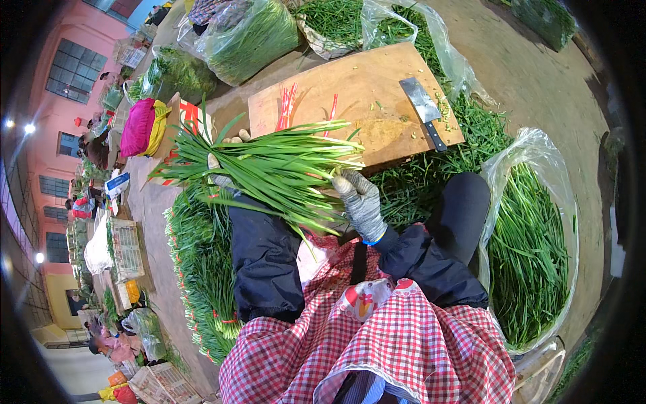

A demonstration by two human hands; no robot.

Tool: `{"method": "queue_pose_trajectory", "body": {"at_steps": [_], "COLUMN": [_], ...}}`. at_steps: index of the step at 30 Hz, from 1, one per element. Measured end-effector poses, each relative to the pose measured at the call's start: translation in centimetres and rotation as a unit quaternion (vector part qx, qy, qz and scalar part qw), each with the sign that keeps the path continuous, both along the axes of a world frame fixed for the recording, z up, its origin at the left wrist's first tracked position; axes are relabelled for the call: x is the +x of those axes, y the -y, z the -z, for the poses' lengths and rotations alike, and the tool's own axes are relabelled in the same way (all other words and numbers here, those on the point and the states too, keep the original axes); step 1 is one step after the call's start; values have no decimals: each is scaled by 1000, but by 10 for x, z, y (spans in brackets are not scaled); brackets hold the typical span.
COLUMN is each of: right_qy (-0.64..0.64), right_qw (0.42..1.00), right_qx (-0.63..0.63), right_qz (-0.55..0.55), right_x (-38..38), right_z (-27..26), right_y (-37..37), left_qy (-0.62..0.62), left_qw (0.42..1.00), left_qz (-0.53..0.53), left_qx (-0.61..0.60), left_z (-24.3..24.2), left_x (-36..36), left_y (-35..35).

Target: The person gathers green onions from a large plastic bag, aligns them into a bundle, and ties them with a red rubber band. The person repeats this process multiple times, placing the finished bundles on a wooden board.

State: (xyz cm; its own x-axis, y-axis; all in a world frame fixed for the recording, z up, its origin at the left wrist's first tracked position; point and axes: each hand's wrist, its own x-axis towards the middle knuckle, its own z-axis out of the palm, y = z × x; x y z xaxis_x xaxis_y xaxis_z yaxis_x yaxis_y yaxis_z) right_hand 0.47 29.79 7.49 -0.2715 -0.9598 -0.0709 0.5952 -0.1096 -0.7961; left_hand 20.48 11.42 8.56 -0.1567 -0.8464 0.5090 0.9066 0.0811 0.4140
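Observation:
A loose bunch of garlic chives (272,156) lies across my lap, its pale stem ends to the right. My left hand (219,171), in a glove and partly hidden by leaves, grips the bunch near its leafy end. My right hand (361,202), in a grey knit glove, pinches the stem ends between thumb and fingers. Beyond the bunch is a wooden board (388,70). On it lie red-and-white ties (287,106), a single tie (331,113) and a cleaver (420,101) with a black handle, beside small stem trimmings (444,112).
Tied chive bundles (202,257) are stacked at my left. An open plastic bag of chives (527,252) stands at my right. Loose leaves (404,192) cover the floor under the board. Filled bags (247,40) stand beyond it. Other people and crates (126,247) are farther left.

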Motion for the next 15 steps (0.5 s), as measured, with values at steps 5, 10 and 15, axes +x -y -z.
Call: {"method": "queue_pose_trajectory", "body": {"at_steps": [5, 10, 15], "right_qy": [4, 121, 118], "right_qw": [999, 961, 949], "right_qx": [7, 70, 5], "right_qz": [-51, -239, -291], "right_x": [-1, -13, -13], "right_z": [0, 4, 13], "right_y": [-10, -6, 3], "left_qy": [-19, -41, -31], "left_qw": [999, 984, 996], "left_qz": [0, 174, 68], "left_qx": [-26, -16, 43], "left_z": [12, 9, 4], "left_x": [6, 12, 16], "left_y": [7, 6, 2]}}
